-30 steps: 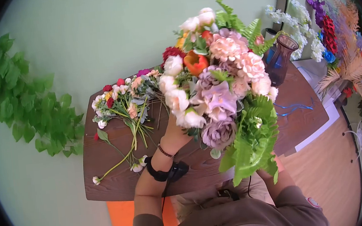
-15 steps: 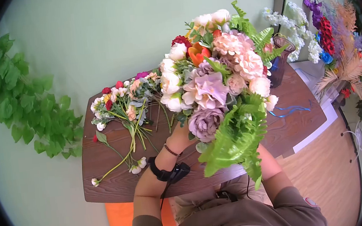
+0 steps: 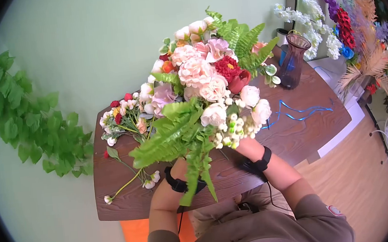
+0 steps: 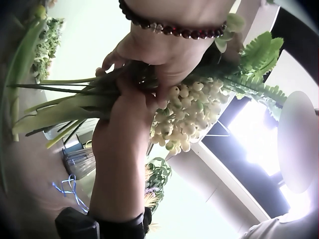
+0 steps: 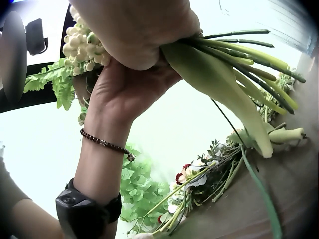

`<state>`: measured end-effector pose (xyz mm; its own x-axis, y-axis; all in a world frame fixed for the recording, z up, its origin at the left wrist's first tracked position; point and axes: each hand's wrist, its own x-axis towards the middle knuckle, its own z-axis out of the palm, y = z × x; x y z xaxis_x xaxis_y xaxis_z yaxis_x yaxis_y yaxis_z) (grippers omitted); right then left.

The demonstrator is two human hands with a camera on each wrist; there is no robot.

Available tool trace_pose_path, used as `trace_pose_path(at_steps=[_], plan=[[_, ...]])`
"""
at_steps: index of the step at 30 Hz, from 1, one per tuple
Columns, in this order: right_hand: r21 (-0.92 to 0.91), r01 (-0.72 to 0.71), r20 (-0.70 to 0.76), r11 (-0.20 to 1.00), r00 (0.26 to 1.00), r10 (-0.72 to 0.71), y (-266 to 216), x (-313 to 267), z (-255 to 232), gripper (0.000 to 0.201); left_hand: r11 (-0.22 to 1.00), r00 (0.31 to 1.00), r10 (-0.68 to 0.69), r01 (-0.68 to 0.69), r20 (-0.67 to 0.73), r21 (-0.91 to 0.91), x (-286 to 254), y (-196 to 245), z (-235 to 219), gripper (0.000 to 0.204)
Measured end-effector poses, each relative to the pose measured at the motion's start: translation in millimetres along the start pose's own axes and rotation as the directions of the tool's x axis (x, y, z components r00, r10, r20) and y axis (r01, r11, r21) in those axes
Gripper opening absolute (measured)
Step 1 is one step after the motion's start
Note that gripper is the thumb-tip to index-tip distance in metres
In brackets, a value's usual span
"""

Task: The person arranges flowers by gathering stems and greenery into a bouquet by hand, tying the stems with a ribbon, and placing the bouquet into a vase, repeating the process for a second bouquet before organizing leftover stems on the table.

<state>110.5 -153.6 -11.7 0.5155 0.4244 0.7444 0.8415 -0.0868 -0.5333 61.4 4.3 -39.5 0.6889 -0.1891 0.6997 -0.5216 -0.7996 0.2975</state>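
Observation:
A large bouquet point(image 3: 199, 76) of pale pink, white, red and lilac flowers with fern leaves is held up over the table. White berries point(image 4: 187, 112) hang at its lower side. Both hands grip its bundled green stems point(image 5: 239, 64) just below the blooms, close against each other. My left hand point(image 4: 167, 55), with the beaded bracelet, curls round the bundle; in the head view the leaves hide it. My right hand point(image 5: 144, 32) wraps the stems too, and the stem ends stick out past it. In the head view only the back part of the right hand point(image 3: 250, 146) shows under the berries.
Loose flowers point(image 3: 123, 111) lie on the left of the wooden table point(image 3: 298, 134), with one long-stemmed white bloom point(image 3: 108, 199) near the front. A purple glass vase point(image 3: 293, 60) stands back right, near blue ribbon point(image 3: 307, 112). More flowers point(image 3: 352, 45) stand beyond the right edge.
The bouquet has turned in the hands and shifted left. The fern now hangs at front left, and red flowers and white berries have come into view. The right wrist now shows.

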Motion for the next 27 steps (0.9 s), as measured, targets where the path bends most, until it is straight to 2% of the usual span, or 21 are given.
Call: trace_pose_path(at_steps=[8, 9, 10, 11, 12, 13, 14, 15, 16, 17, 19, 20, 22, 24, 26, 27], plan=[[0.039, 0.013, 0.044, 0.999, 0.999, -0.015, -3.2, 6.7, 5.5, 0.051, 0.984, 0.990, -0.089, 0.104, -0.105, 0.146, -14.2, -9.1, 0.5, 0.054], [-0.111, 0.123, 0.018, 0.986, 0.992, -0.122, -6.4, 7.5, 2.7, 0.050, 0.980, 0.988, -0.098, 0.116, -0.117, 0.163, -15.9, -11.1, 1.1, 0.054], [-0.110, 0.122, 0.020, 0.986, 0.993, -0.120, -9.9, 8.0, -2.8, 0.050, 0.975, 0.986, -0.106, 0.129, -0.128, 0.180, -17.7, -13.0, 1.8, 0.054], [-0.097, 0.050, 0.151, 0.994, 0.988, -0.034, -16.4, 10.0, -10.9, 0.049, 0.608, 0.994, 0.110, -0.057, -0.013, 0.792, -15.3, -18.0, 2.3, 0.040], [-0.094, -0.023, 0.280, 0.995, 0.959, 0.049, -19.3, 10.4, -15.1, 0.048, 0.609, 0.994, 0.108, -0.056, -0.013, 0.791, -15.9, -19.6, 3.8, 0.040], [-0.080, -0.067, 0.275, 0.995, 0.957, 0.087, -15.6, 8.0, -12.9, 0.046, 0.892, 0.984, -0.103, 0.156, -0.144, 0.425, -16.4, -20.0, 6.6, 0.035], [-0.079, -0.067, 0.276, 0.995, 0.957, 0.086, -14.5, 7.0, -12.0, 0.046, 0.939, 0.925, -0.343, 0.341, -0.164, -0.047, -13.0, -17.1, 7.9, 0.029], [-0.175, 0.091, 0.237, 0.980, 0.970, -0.048, -13.9, 6.6, -11.5, 0.046, 0.962, 0.932, -0.273, 0.267, -0.239, -0.058, -9.8, -17.6, 15.5, 0.022], [-0.275, 0.241, 0.211, 0.931, 0.960, -0.186, -12.6, 6.2, -10.9, 0.046, 0.985, 0.972, -0.138, 0.155, -0.189, 0.076, -8.1, -21.1, 15.9, 0.023], [-0.274, 0.167, 0.246, 0.947, 0.964, -0.099, -14.1, 0.3, -15.5, 0.039, 0.985, 0.972, -0.138, 0.155, -0.192, 0.077, -6.8, -21.2, 14.9, 0.023], [-0.261, 0.160, 0.244, 0.952, 0.965, -0.095, -9.8, 16.7, 3.6, 0.039, 0.985, 0.973, -0.150, 0.161, -0.176, 0.054, 4.5, -22.8, 19.5, 0.024], [-0.247, 0.150, 0.242, 0.957, 0.966, -0.088, -11.4, 45.3, 20.4, 0.039, 0.985, 0.973, -0.156, 0.165, -0.168, 0.042, -10.8, -20.5, 14.4, 0.024], [-0.222, 0.130, 0.241, 0.966, 0.968, -0.075, -11.3, 49.0, 22.5, 0.039, 0.985, 0.974, -0.170, 0.174, -0.153, 0.018, -31.2, -15.2, 9.9, 0.025], [-0.195, 0.111, 0.241, 0.974, 0.968, -0.062, -8.2, 10.4, -2.2, 0.039, 0.983, 0.973, -0.184, 0.185, -0.139, -0.007, -20.9, -12.3, 18.6, 0.026], [-0.166, 0.092, 0.244, 0.982, 0.968, -0.050, -6.7, 4.2, -7.8, 0.040, 0.980, 0.972, -0.200, 0.198, -0.125, -0.029, -52.4, -3.8, 6.8, 0.026], [-0.150, 0.083, 0.245, 0.985, 0.968, -0.044, -5.7, 9.9, -6.6, 0.040, 0.978, 0.971, -0.207, 0.204, -0.118, -0.040, -50.1, -3.4, 13.5, 0.027]])
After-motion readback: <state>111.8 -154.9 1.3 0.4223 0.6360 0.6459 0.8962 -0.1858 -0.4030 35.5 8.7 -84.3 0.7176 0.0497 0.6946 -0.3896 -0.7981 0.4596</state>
